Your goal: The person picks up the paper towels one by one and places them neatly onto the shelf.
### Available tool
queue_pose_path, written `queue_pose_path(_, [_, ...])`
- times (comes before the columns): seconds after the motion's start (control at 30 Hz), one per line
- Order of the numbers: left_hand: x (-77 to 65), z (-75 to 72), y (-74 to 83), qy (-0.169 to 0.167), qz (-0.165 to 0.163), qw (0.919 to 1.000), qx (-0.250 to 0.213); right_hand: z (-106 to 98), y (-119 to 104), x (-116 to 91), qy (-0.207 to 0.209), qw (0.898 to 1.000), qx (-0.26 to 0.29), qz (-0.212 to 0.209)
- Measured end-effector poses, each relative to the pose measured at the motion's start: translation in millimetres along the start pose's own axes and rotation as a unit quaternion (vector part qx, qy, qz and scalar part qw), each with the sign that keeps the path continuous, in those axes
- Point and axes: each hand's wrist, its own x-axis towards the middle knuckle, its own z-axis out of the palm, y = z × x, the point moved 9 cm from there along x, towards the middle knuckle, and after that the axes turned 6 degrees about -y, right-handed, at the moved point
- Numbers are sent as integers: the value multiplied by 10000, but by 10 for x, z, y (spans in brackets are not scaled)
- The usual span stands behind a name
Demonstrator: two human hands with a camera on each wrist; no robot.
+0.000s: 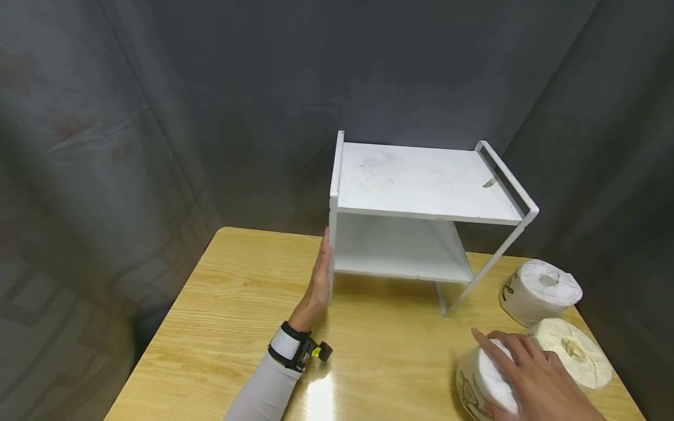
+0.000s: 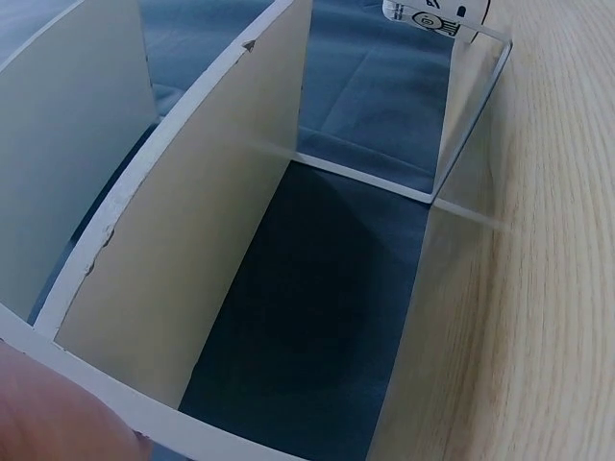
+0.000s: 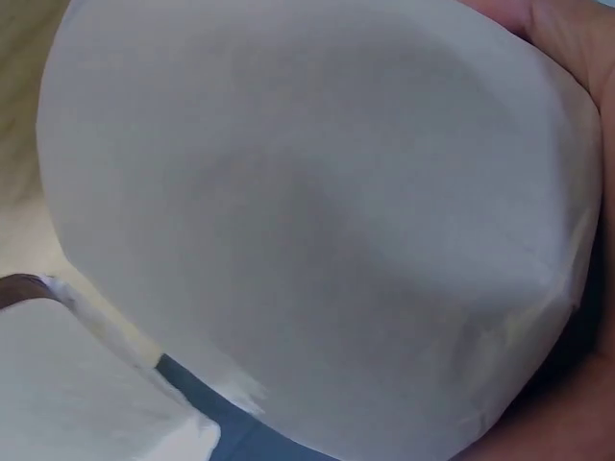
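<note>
A white two-tier shelf rack (image 1: 426,182) stands on the wooden table. Against the rack's left side frame lies my left hand (image 1: 315,286), its fingers straight and pointing up and away. A bit of that hand shows at the lower left corner of the left wrist view, beside the white frame. At the lower right, my right hand (image 1: 537,374) grips a paper-wrapped toilet roll (image 1: 470,383) from above, fingers spread round it. That roll's wrapped end fills most of the right wrist view. Whether it touches the table cannot be told.
Two more wrapped toilet rolls, a white one (image 1: 532,298) and a cream one (image 1: 576,351), stand near the right edge of the wooden table (image 1: 231,304). Dark grey curtains (image 1: 253,105) hang behind and at both sides. Both shelves of the rack are bare.
</note>
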Motion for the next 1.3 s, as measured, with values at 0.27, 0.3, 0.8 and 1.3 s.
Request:
queue_pose_path(0.27, [8,9,3,-8,-23,10000,7,-293,-25,65,132,9997,7,-214])
queue_pose_path(0.3, [10,13,2,-9,-33,10000,25,-311,-19,77,59,9998,-19,-178])
queue_pose_path(0.8, [-61,52,-73,8,-179,9998,-77,-563,-50,151,-616,9973,-201,-342])
queue_pose_path(1.3, [-30,-3,-7,39,-130,9999,106,-1220,-227,331,540,9904,-171,-1258])
